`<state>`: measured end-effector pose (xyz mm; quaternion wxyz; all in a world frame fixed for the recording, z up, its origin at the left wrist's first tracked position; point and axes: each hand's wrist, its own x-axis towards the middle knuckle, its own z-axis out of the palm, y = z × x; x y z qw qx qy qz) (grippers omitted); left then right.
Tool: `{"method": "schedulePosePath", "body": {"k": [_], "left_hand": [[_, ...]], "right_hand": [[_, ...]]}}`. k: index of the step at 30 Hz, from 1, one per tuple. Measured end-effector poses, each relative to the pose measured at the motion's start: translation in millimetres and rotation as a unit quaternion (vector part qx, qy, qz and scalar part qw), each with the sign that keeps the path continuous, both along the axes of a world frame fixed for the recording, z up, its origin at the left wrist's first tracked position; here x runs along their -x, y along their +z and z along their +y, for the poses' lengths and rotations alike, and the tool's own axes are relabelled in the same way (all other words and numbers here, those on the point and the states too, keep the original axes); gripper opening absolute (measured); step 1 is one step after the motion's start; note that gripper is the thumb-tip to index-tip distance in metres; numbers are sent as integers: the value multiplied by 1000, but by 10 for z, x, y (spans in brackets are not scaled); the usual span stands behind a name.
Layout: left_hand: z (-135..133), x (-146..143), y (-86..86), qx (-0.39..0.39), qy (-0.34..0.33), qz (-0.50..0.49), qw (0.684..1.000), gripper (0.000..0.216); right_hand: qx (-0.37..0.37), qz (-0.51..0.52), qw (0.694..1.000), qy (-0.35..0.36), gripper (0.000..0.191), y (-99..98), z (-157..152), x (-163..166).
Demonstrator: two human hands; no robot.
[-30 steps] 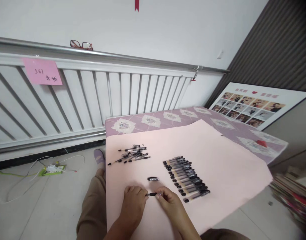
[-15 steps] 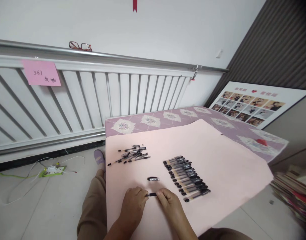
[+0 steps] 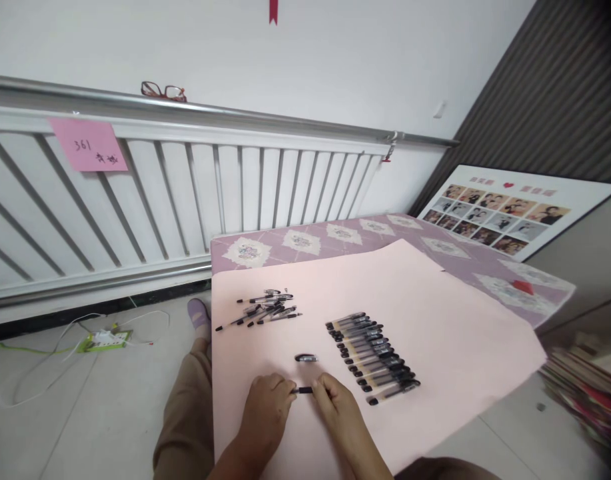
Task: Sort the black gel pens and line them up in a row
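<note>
Between my two hands lies a black pen (image 3: pixel 304 391), its dark grip section showing in the gap between my fingertips. My left hand (image 3: pixel 269 412) is closed around one end of it, and my right hand (image 3: pixel 339 408) pinches the other end; both ends are hidden by fingers. Just beyond my hands a loose black pen cap (image 3: pixel 306 358) with a silvery clip rests on the pink sheet (image 3: pixel 465 360). To the right, several capped pens (image 3: pixel 372 357) lie side by side in a slanting row. A jumbled pile of pens and caps (image 3: pixel 268 310) sits at the upper left of the sheet.
A purple patterned cloth (image 3: pixel 325 237) covers the table under the sheet. Behind it runs a white radiator (image 3: pixel 280 187) with glasses (image 3: pixel 164 91) on its pipe. A photo board (image 3: pixel 515 207) leans at the right. On the floor at left is a power strip (image 3: pixel 108 340).
Both hands keep their hold on the pen with almost no movement. The view has shifted very slightly; the cap, row and pile stay in place.
</note>
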<state>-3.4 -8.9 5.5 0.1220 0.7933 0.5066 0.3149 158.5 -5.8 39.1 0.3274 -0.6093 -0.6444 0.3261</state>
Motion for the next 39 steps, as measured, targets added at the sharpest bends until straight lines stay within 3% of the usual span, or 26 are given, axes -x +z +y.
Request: {"method": "schedulePosePath", "body": {"k": [8,11,17,21,26,32,39], "left_hand": [[5,-3,11,34,23,-18,999,17],[11,7,22,36,26,-37,998,19],[12,13,25,31,35,-49,998,17],[8,12,25,35,35,-43,998,17],[9,16,11,35,27,-43,998,17],[10,19,10,25,26,-48,998,17],[18,22,-15,25,20,-47,998,17]], "right_hand": [[16,14,1000,-9,42,43,55,-66],[1,44,999,-29,33,92,115,-140],[29,116,992,38,21,157,104,-122],[37,106,992,47,16,205,69,-57],[13,44,998,30,23,216,57,-45],[4,48,998,30,14,168,46,-30],[-28,14,999,24,23,123,48,2]]}}
